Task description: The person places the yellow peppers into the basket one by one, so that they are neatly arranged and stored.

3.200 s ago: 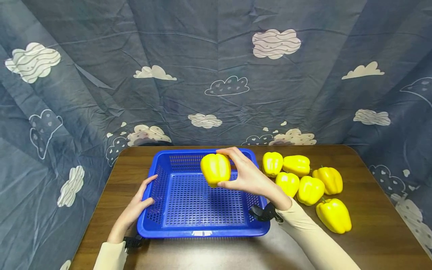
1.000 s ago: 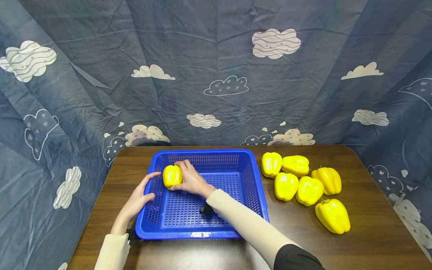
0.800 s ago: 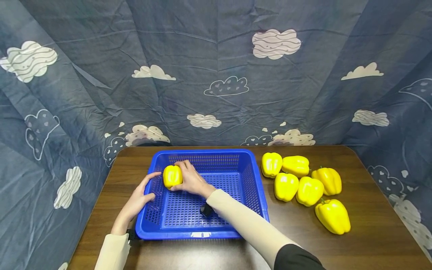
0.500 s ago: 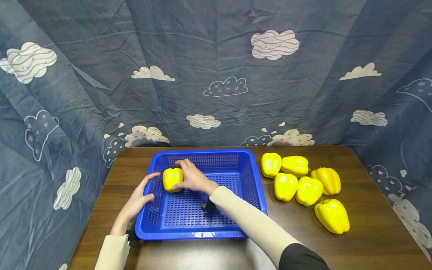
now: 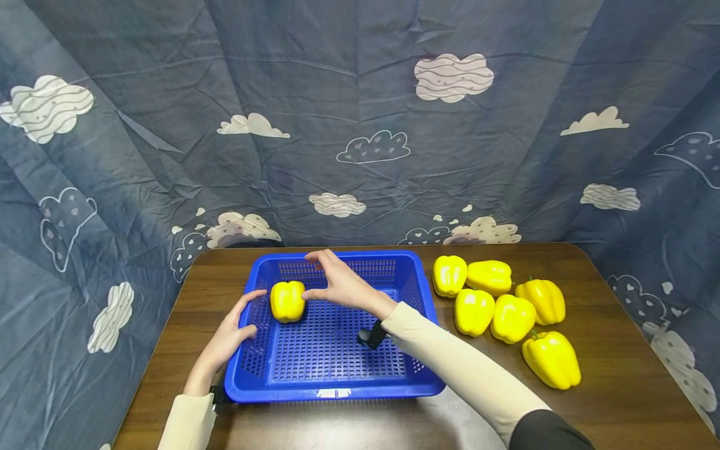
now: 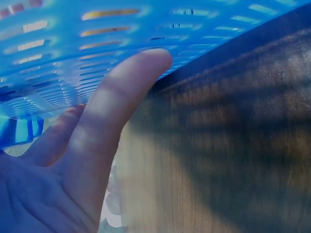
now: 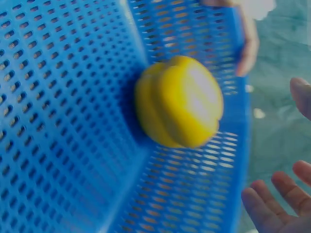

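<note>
A blue perforated basket (image 5: 337, 390) stands on the brown table. One yellow bell pepper (image 5: 287, 301) lies inside it near the far left corner, and fills the right wrist view (image 7: 180, 102) against the basket's mesh (image 7: 58, 121). My right hand (image 5: 332, 284) hovers just right of the pepper with fingers spread, holding nothing; its fingertips (image 7: 272, 204) show at the frame's edge. My left hand (image 5: 230, 334) rests on the basket's left wall, with the thumb (image 6: 116, 121) laid straight against the outside of the basket (image 6: 97, 39).
Several more yellow peppers (image 5: 515, 317) lie in a cluster on the table (image 5: 619, 387) to the right of the basket. A dark cloud-print cloth (image 5: 360, 125) hangs behind and at both sides. The table's front strip is bare wood.
My right hand carried the pepper to the basket's far left corner, set it down, then let go and lifted away to the right. The left hand has stayed on the basket's wall.
</note>
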A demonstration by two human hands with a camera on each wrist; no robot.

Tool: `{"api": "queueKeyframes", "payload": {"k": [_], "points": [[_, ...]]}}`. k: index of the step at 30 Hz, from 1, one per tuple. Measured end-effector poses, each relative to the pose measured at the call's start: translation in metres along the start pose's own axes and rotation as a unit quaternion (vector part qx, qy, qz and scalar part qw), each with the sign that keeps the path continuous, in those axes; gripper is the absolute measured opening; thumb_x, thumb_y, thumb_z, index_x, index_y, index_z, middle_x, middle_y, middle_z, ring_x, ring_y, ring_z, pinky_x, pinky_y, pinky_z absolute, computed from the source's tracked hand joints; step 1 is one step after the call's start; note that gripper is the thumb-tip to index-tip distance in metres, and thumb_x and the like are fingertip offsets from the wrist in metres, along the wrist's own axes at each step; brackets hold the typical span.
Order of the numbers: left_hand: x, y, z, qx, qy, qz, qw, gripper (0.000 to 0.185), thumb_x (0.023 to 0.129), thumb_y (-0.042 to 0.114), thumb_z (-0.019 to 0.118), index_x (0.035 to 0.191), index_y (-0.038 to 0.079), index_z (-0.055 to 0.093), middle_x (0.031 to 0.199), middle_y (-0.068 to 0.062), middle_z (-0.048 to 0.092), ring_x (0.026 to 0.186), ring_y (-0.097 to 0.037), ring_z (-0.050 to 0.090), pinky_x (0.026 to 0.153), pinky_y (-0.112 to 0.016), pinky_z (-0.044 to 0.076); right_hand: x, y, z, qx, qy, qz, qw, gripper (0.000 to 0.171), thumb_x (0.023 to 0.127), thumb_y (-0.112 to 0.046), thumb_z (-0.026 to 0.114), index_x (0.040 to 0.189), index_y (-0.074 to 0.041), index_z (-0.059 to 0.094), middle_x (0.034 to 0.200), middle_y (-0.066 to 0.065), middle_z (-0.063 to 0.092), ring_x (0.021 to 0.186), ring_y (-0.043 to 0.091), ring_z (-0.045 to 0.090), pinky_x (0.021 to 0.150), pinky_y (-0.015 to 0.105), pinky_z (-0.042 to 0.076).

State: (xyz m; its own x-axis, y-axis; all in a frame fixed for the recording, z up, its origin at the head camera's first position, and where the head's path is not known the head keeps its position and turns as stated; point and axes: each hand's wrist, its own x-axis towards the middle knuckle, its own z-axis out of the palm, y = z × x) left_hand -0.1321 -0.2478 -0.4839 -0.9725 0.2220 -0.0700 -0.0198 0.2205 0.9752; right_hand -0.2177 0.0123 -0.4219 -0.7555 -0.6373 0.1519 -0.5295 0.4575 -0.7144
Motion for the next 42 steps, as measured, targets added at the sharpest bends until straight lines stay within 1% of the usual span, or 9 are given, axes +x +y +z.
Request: {"api": "queueKeyframes", "payload": {"k": [8,13,19,25,33,35,37,39,42], "points": [[0.001,0.001,0.001,0.014,0.004,-0.002,0.9999,0.073,0.076,-0.011,0.043,0.144,0.012,0.032,0.142,-0.027,0.030,0.110,-0.043,0.044,0.080,-0.042,0.045,-0.036,0.000,-0.050,0.008,0.024,0.004,1.000,0.068,0.081,-0.027,0.076,0.136,-0.005,0.043,0.129,0.011,0.047,0.115,0.032,0.049,0.093,0.045,0.042],[-0.001,0.002,0.001,0.022,0.009,-0.002,0.9997,0.072,0.077,-0.011,0.043,0.144,0.012,0.032,0.144,-0.026,0.028,0.113,-0.044,0.042,0.082,-0.044,0.044,-0.062,0.006,-0.072,0.008,0.045,0.009,0.999,0.066,0.081,-0.026,0.076,0.136,-0.008,0.043,0.129,0.009,0.048,0.114,0.031,0.051,0.092,0.045,0.043],[-0.001,0.002,0.001,0.019,0.010,0.008,0.9997,0.071,0.077,-0.012,0.043,0.144,0.010,0.033,0.142,-0.027,0.030,0.111,-0.043,0.043,0.082,-0.042,0.043,-0.086,0.013,-0.084,0.022,0.072,0.007,0.997,0.066,0.080,-0.019,0.076,0.136,-0.007,0.043,0.132,0.013,0.048,0.117,0.032,0.051,0.094,0.043,0.043],[-0.001,0.001,0.002,0.013,0.008,0.011,0.9998,0.070,0.078,-0.013,0.042,0.144,0.009,0.033,0.141,-0.027,0.032,0.109,-0.042,0.044,0.081,-0.040,0.044,-0.111,0.022,-0.093,0.033,0.097,0.022,0.994,0.067,0.080,-0.018,0.077,0.137,-0.008,0.043,0.135,0.011,0.046,0.120,0.029,0.049,0.096,0.043,0.042],[-0.002,-0.003,0.003,0.016,0.006,0.014,0.9998,0.072,0.075,-0.012,0.043,0.144,0.009,0.033,0.139,-0.027,0.034,0.107,-0.041,0.044,0.080,-0.039,0.044,-0.148,0.037,-0.104,0.064,0.132,0.043,0.988,0.065,0.082,-0.012,0.074,0.138,-0.005,0.041,0.134,0.016,0.047,0.119,0.037,0.047,0.096,0.053,0.039],[-0.001,-0.004,0.002,0.016,0.005,0.018,0.9997,0.072,0.075,-0.013,0.043,0.144,0.009,0.033,0.139,-0.027,0.034,0.107,-0.040,0.044,0.080,-0.038,0.044,-0.157,0.042,-0.106,0.068,0.144,0.048,0.986,0.064,0.082,-0.009,0.073,0.137,-0.005,0.042,0.134,0.015,0.047,0.120,0.036,0.047,0.097,0.050,0.039],[-0.001,-0.004,0.002,0.013,0.006,0.018,0.9997,0.072,0.075,-0.013,0.043,0.144,0.009,0.033,0.140,-0.027,0.034,0.107,-0.040,0.044,0.080,-0.038,0.044,-0.165,0.047,-0.107,0.077,0.156,0.049,0.984,0.063,0.082,-0.006,0.072,0.137,-0.004,0.042,0.135,0.014,0.047,0.122,0.034,0.046,0.099,0.044,0.038],[-0.001,-0.004,0.002,0.008,0.005,0.017,0.9998,0.073,0.075,-0.013,0.043,0.144,0.009,0.033,0.139,-0.027,0.034,0.107,-0.040,0.044,0.080,-0.038,0.044,-0.174,0.053,-0.106,0.083,0.170,0.051,0.981,0.062,0.082,-0.004,0.072,0.136,-0.003,0.043,0.135,0.013,0.048,0.123,0.029,0.046,0.102,0.034,0.036],[0.000,-0.004,0.002,0.003,0.005,0.017,0.9998,0.074,0.074,-0.014,0.043,0.144,0.009,0.033,0.137,-0.027,0.036,0.106,-0.040,0.045,0.081,-0.038,0.044,-0.187,0.062,-0.105,0.092,0.190,0.041,0.977,0.061,0.081,0.000,0.072,0.135,0.000,0.044,0.134,0.015,0.049,0.122,0.017,0.047,0.100,0.019,0.033]]}}
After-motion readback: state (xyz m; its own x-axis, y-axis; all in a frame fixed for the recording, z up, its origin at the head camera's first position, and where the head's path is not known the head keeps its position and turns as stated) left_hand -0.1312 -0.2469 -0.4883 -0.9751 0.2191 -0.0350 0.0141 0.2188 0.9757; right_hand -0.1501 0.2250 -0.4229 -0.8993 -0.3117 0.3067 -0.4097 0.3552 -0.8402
